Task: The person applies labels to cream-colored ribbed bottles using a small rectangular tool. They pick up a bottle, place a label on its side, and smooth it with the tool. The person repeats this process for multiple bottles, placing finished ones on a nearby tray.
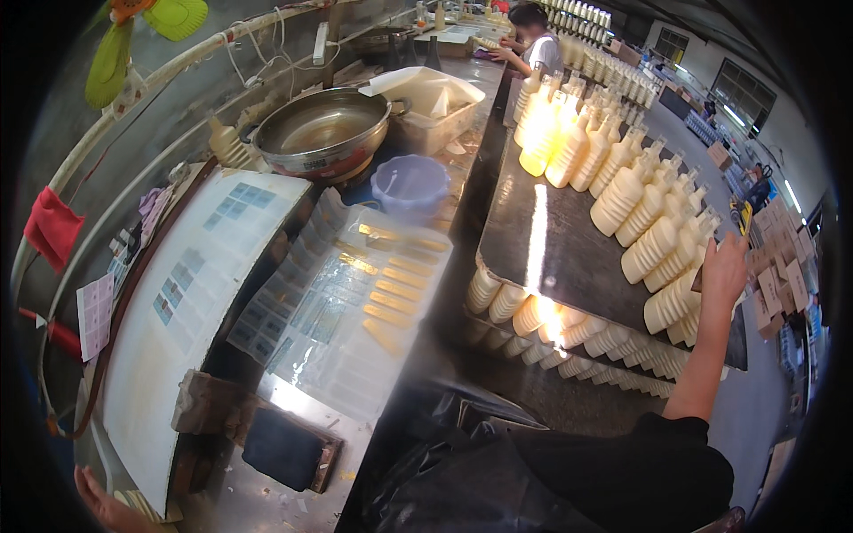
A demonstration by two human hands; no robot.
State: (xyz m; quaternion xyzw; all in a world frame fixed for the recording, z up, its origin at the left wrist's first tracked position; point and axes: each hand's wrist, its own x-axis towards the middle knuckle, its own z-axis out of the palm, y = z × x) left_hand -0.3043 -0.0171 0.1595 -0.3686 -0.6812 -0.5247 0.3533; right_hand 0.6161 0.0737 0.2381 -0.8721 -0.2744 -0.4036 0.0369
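Note:
My right arm stretches out to the right over the dark board. My right hand [727,265] is at the near right corner of the bottle rows, closed at the neck of a cream ribbed bottle [673,302]; the hand partly hides that neck. More cream bottles [613,202] with clear necks stand upright in rows beside it. At the lower left rim, my left hand [105,503] is partly cut off. Its fingers are apart with nothing visible in them, next to a white slanted panel [160,391].
A translucent sheet with gold strips [395,289] lies on the workbench. Behind it stand a purple bowl [409,185], a large metal pan [324,133] and a lined box [435,111]. A dark pad [283,447] lies nearer. More bottles fill a lower layer [569,329]. A person [538,49] works farther off.

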